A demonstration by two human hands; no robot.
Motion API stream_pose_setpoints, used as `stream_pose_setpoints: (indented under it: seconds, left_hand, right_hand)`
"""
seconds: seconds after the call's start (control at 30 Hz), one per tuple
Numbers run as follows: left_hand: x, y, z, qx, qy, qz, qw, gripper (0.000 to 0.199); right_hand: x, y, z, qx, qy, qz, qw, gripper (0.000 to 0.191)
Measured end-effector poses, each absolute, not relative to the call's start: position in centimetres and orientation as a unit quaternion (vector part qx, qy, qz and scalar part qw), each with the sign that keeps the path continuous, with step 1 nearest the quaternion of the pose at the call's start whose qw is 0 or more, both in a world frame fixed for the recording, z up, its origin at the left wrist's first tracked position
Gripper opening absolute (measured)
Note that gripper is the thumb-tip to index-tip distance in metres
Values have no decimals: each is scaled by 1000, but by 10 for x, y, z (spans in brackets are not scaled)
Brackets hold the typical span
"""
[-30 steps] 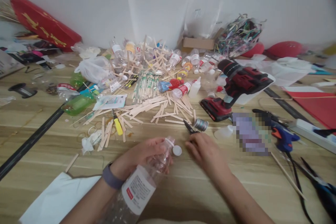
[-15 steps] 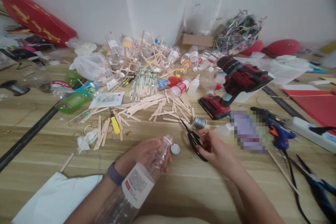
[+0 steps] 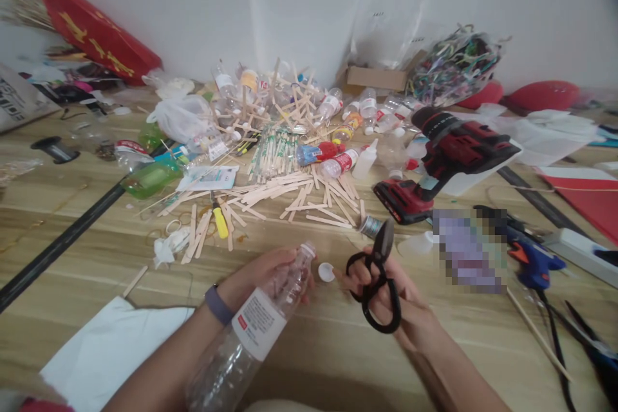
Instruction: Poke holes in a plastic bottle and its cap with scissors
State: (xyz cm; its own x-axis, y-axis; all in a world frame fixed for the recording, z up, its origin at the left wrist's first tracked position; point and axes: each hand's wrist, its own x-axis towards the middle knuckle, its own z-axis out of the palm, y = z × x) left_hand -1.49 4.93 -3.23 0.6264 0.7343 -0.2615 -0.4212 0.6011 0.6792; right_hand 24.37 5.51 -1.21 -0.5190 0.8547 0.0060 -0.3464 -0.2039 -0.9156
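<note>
My left hand (image 3: 276, 268) is wrapped round the neck end of a clear plastic bottle (image 3: 232, 360) with a white label. The bottle lies tilted, its uncapped mouth pointing up and away from me. In my right hand (image 3: 403, 299) is a pair of black-handled scissors (image 3: 381, 277), held up off the table with the blades together and pointing upward. Between my two hands a white bottle cap (image 3: 326, 271) rests on the table. Just beyond the scissors lies a spool of thread (image 3: 371, 226).
A red and black cordless drill (image 3: 447, 154) stands beyond my right hand, with a blue glue gun (image 3: 535, 264) farther right. Wooden craft sticks (image 3: 275, 194) spread across the middle, backed by piled plastic bottles (image 3: 333, 106). A yellow-handled screwdriver (image 3: 220, 222) lies left of centre.
My right hand has lifted the scissors from the table and turned them blades up, moving them slightly towards me. My left hand keeps its hold on the bottle.
</note>
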Motion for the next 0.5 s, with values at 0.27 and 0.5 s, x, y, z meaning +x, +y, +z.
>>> stream_pose_setpoints:
  seconds: [0.27,0.5]
  left_hand:
    - [-16,50,-29,300,294,337,843,43]
    - [-17,50,-26,297,299,331,844,47]
  right_hand:
    - [229,62,-4,-313,-543,651,427,88]
    - [228,62,-1,-360,-475,659,459,57]
